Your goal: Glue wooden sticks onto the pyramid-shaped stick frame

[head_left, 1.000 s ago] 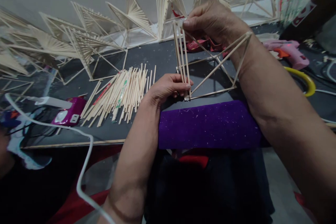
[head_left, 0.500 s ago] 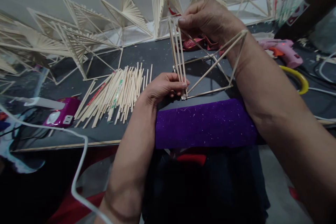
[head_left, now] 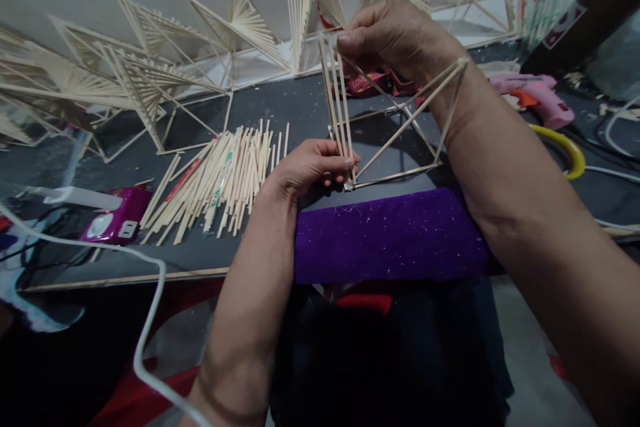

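A frame of thin wooden sticks (head_left: 395,141) stands on the dark table, with several upright sticks close together on its left side. My left hand (head_left: 320,163) is closed on the lower ends of these uprights, thumb pressed near the bottom corner. Up at their top ends, my right hand (head_left: 373,33) pinches the sticks between thumb and fingers. My right forearm passes behind the frame's raised right corner. Left of my left hand lies a loose pile of wooden sticks (head_left: 235,177).
Finished-looking stick structures (head_left: 150,80) line the back. A pink glue gun (head_left: 537,95) and a yellow tape roll (head_left: 570,150) lie right. Purple cloth (head_left: 390,237) covers the front edge. A magenta power socket (head_left: 117,213) with a white cable (head_left: 155,320) sits left.
Almost nothing differs. Both hands keep their hold on the stick frame, and the whole view has shifted very slightly.
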`<state>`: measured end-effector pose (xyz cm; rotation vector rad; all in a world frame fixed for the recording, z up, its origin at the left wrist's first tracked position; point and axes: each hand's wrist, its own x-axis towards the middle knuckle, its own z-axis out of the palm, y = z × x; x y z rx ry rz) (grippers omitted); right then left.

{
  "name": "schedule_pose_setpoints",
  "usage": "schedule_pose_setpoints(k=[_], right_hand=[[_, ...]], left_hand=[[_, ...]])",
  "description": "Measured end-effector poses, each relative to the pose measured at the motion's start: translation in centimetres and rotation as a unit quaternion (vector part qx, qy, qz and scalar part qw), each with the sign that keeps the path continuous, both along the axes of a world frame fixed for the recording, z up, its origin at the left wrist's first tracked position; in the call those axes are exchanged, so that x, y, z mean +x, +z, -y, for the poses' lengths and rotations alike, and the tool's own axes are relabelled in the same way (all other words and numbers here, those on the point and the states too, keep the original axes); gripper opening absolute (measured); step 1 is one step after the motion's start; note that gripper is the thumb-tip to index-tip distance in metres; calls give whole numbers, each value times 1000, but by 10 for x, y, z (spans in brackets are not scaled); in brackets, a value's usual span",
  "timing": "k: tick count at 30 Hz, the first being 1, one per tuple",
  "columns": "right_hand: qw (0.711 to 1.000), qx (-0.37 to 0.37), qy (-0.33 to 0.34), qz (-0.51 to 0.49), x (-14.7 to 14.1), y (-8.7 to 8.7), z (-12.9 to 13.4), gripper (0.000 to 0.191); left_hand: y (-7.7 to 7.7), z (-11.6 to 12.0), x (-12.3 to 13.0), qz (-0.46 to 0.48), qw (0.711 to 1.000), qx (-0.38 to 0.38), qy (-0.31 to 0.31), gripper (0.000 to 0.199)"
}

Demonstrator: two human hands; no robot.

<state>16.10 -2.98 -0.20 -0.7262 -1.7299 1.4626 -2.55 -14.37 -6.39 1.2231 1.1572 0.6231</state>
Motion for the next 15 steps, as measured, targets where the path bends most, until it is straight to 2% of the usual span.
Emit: schedule_pose_setpoints(k=[3, 15], right_hand=[[998, 43, -42, -7, -1, 0, 0, 15], [1000, 18, -22, -7, 0, -3, 0, 18]], left_hand=[[0, 0, 0, 7, 1000, 0, 1, 23], [-1, 0, 0, -1, 1000, -6, 5, 18]])
